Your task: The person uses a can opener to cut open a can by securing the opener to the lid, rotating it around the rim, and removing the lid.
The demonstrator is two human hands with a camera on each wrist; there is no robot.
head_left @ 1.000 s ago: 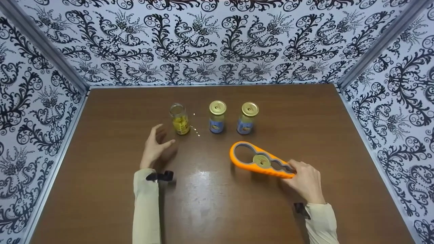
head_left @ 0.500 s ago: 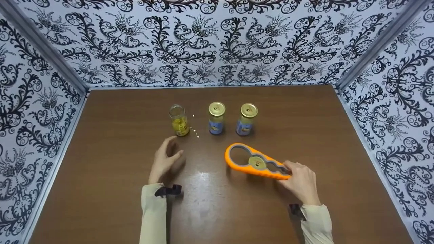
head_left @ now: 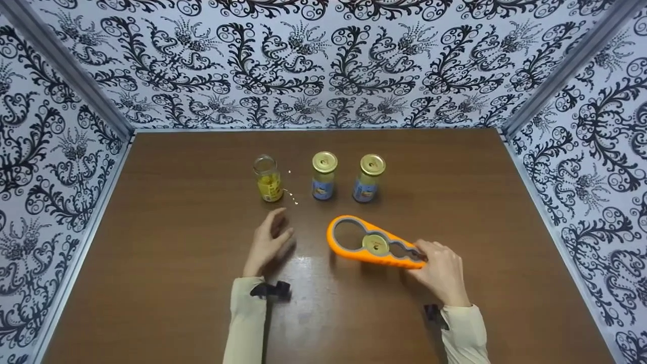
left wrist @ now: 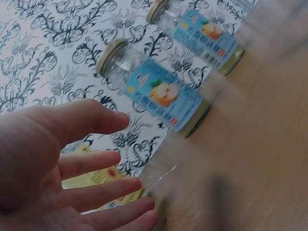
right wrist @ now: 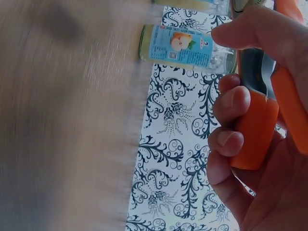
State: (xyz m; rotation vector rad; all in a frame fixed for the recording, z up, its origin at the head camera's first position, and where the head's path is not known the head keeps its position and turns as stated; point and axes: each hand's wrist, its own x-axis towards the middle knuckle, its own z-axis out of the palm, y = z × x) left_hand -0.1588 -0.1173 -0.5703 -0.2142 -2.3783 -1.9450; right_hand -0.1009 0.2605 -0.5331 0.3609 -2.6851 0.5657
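My right hand (head_left: 441, 272) grips the handle end of an orange jar opener (head_left: 385, 260) with grey-lined round openings. A gold lid (head_left: 375, 244) sits in its middle opening, held above the table. In the right wrist view, the fingers wrap the orange handle (right wrist: 257, 127). My left hand (head_left: 267, 246) holds nothing; its fingers are spread and loosely bent, just in front of a lidless glass jar (head_left: 270, 187) with yellow contents and a yellow label. The left wrist view shows this jar (left wrist: 89, 180) partly hidden behind the fingers.
Two upright jars with gold lids and blue fruit labels, a nearer-to-middle jar (head_left: 323, 184) and a right jar (head_left: 366, 186), stand right of the lidless jar. Small pale drops (head_left: 290, 194) lie beside it. Patterned walls (head_left: 313, 65) enclose the brown table (head_left: 177, 227).
My left hand has moved right and toward me, away from the lidless jar's left side. The right hand has shifted slightly left with the jar opener and lid.
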